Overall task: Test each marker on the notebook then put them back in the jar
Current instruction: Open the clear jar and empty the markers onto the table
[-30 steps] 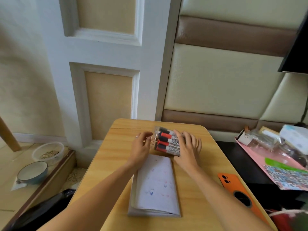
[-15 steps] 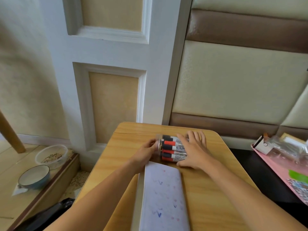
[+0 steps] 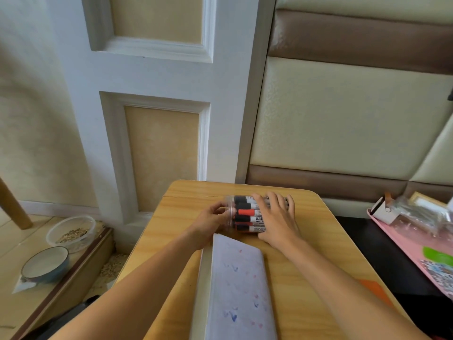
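While the clear jar point(image 3: 245, 215) lies on its side at the table's point(image 3: 318, 241) far end, just beyond the notebook point(image 3: 239, 290), right hand point(image 3: 277, 222) flattens over it; left hand point(image 3: 212, 218) has closed on its mouth end (markers point(image 3: 246, 212) inside). Ticks already on the page: testing likely done.

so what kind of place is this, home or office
Most likely a home, probably a bedroom: a padded headboard-like wall panel, pet food bowls on the floor, and a small wooden table with a notebook.
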